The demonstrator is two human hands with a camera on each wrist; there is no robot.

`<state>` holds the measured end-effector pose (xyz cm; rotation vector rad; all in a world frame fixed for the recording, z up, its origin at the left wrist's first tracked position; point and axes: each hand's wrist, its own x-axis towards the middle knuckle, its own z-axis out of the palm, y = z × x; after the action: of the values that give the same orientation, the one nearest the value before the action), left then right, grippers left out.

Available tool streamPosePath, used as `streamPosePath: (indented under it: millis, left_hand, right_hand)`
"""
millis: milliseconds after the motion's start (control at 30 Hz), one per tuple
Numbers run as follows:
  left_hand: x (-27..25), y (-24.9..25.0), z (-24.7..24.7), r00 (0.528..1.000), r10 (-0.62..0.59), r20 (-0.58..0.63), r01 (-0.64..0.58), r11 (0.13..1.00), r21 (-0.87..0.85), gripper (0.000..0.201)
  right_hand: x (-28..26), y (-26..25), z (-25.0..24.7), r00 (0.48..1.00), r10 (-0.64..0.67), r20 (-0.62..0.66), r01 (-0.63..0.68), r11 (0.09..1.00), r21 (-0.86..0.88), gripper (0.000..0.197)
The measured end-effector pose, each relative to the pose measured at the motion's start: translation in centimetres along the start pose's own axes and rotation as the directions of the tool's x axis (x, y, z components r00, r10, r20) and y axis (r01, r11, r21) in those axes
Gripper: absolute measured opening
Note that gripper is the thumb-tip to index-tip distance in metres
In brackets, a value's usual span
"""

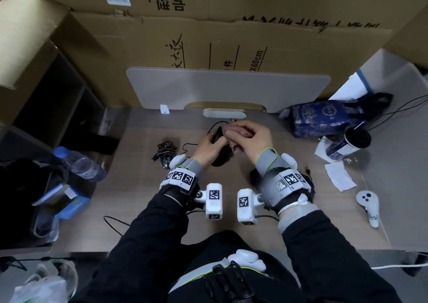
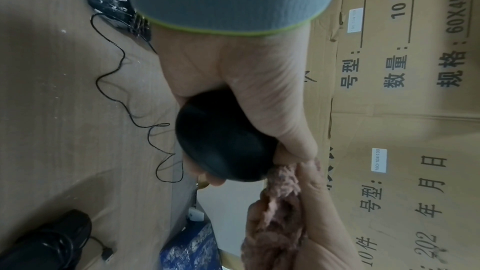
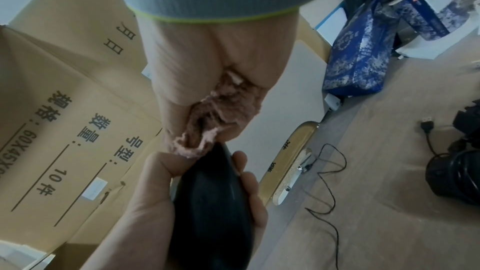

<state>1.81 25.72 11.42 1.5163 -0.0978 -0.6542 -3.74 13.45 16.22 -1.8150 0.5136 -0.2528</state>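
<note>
Left hand [image 1: 206,145] curled round a smooth matte-black oval computer mouse [image 2: 223,141], held just above the desk. Right hand [image 1: 253,138] bunches a fuzzy pink-brown cloth [image 3: 221,114] against the mouse's front end. Thin black cable [image 2: 124,56] snakes over the pale wood-laminate desk [image 1: 143,198]. Grey rounded board [image 1: 208,87] at the back edge, printed cardboard boxes [image 1: 231,31] behind. Second black mouse [image 1: 165,162] left, blue patterned bag [image 1: 322,117] right.

The mouse [image 1: 222,160] is black. The cloth [image 1: 235,145] is pink and brown. The worktop [image 1: 150,198] is light brown with wood lines. At its far right corner the bag [image 1: 324,119] is dark blue with a pale swirly pattern. The controller [image 1: 368,206] near the right edge is white. The wrist bands [image 1: 179,177] are grey with black-and-white square marks.
</note>
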Motion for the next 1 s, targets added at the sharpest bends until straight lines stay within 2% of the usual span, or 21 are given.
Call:
streamPosePath:
  millis: [100,200,300,500,600,667,700,767,833,1000]
  left_hand:
    - [-0.3,0.2,-0.2,0.999,-0.028,-0.025,0.028,0.999,-0.017,0.006]
    - [0.1,0.7,-0.4,0.999,-0.048,-0.016,0.047,0.998,-0.033,0.033]
    - [0.2,1.2,-0.2,0.997,-0.075,-0.018,0.073,0.992,-0.103,0.044]
    - [0.2,0.5,-0.3,0.998,-0.062,-0.024,0.06,0.996,-0.067,0.019]
    - [0.1,0.5,-0.1,1.0,-0.008,0.004,0.008,1.0,-0.029,0.008]
    - [0.1,0.5,-0.2,0.999,0.028,0.018,-0.029,1.0,0.011,0.01]
    - [0.1,0.5,-0.2,0.999,0.034,0.022,-0.035,0.999,0.024,0.01]
    - [-0.2,0.4,-0.3,1.0,0.015,0.018,-0.015,1.0,0.021,0.014]
    - [-0.2,0.4,-0.2,1.0,-0.024,0.007,0.024,1.0,-0.006,0.026]
    - [0.3,1.1,-0.1,0.998,-0.062,-0.005,0.062,0.996,-0.067,0.034]
  right_hand:
    - [0.7,0.2,-0.2,0.995,0.095,-0.039,-0.097,0.994,-0.054,0.018]
    - [1.0,0.7,-0.4,0.976,0.155,-0.151,-0.163,0.986,-0.039,0.019]
    - [0.6,0.7,-0.3,0.971,0.171,-0.167,-0.169,0.985,0.022,0.007]
    - [0.6,0.1,-0.1,0.977,0.13,-0.168,-0.124,0.991,0.049,0.015]
    - [0.3,-0.9,0.0,0.995,0.048,-0.084,-0.036,0.99,0.137,0.013]
    - [0.2,-1.2,0.1,1.0,-0.005,0.003,0.004,0.995,0.097,0.015]
    - [0.4,-1.1,0.2,1.0,0.013,0.016,-0.014,0.999,0.036,0.016]
    - [0.9,-0.8,0.1,0.996,0.09,-0.008,-0.091,0.993,-0.076,0.013]
    - [1.3,-0.5,-0.2,0.988,0.126,-0.089,-0.139,0.979,-0.148,0.02]
    - [1.5,-0.5,-0.3,0.973,0.141,-0.183,-0.152,0.987,-0.045,0.014]
